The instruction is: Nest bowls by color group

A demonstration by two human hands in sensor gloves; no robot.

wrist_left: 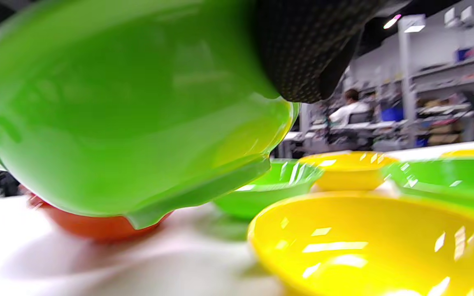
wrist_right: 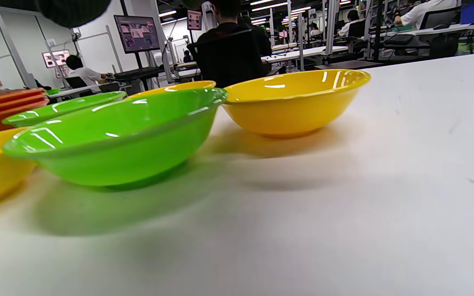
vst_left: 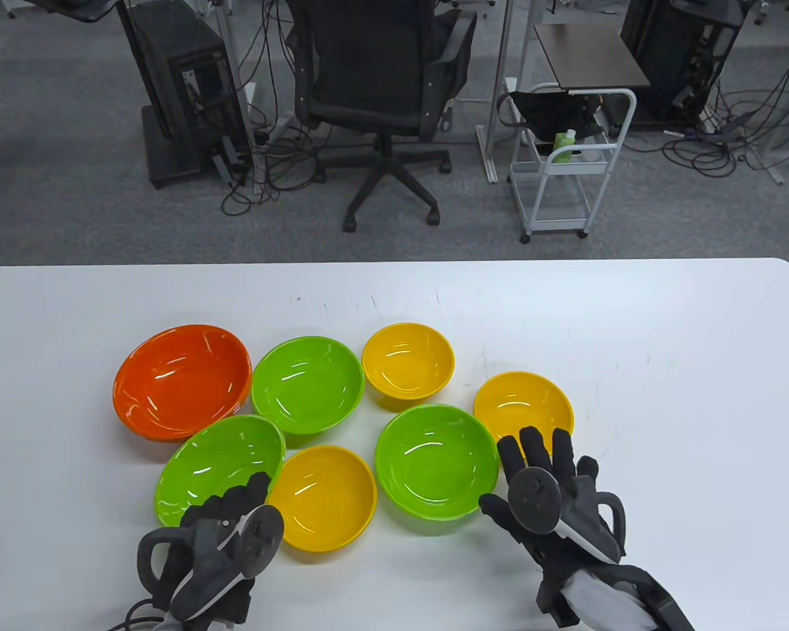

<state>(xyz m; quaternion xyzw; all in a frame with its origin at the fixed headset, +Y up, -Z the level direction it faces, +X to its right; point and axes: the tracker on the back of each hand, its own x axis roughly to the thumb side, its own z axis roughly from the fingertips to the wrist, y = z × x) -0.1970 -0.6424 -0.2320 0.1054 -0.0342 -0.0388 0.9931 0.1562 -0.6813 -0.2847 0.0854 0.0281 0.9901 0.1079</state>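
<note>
Three green and three yellow bowls lie spread on the white table (vst_left: 631,342), beside a stack of orange bowls (vst_left: 181,381). My left hand (vst_left: 233,501) grips the near rim of the front-left green bowl (vst_left: 217,460) and holds it tilted up. The left wrist view shows its underside (wrist_left: 130,123) raised off the table, with a fingertip (wrist_left: 307,49) on its rim. My right hand (vst_left: 539,463) is open with fingers spread. It hovers between the centre green bowl (vst_left: 436,460) and the right yellow bowl (vst_left: 523,404), holding nothing. Both bowls show in the right wrist view, green (wrist_right: 121,135) and yellow (wrist_right: 294,102).
A front yellow bowl (vst_left: 325,496) sits right of my left hand. A back green bowl (vst_left: 308,383) and a small back yellow bowl (vst_left: 407,360) stand behind. An office chair (vst_left: 375,79) and a cart (vst_left: 565,164) stand beyond the table's far edge.
</note>
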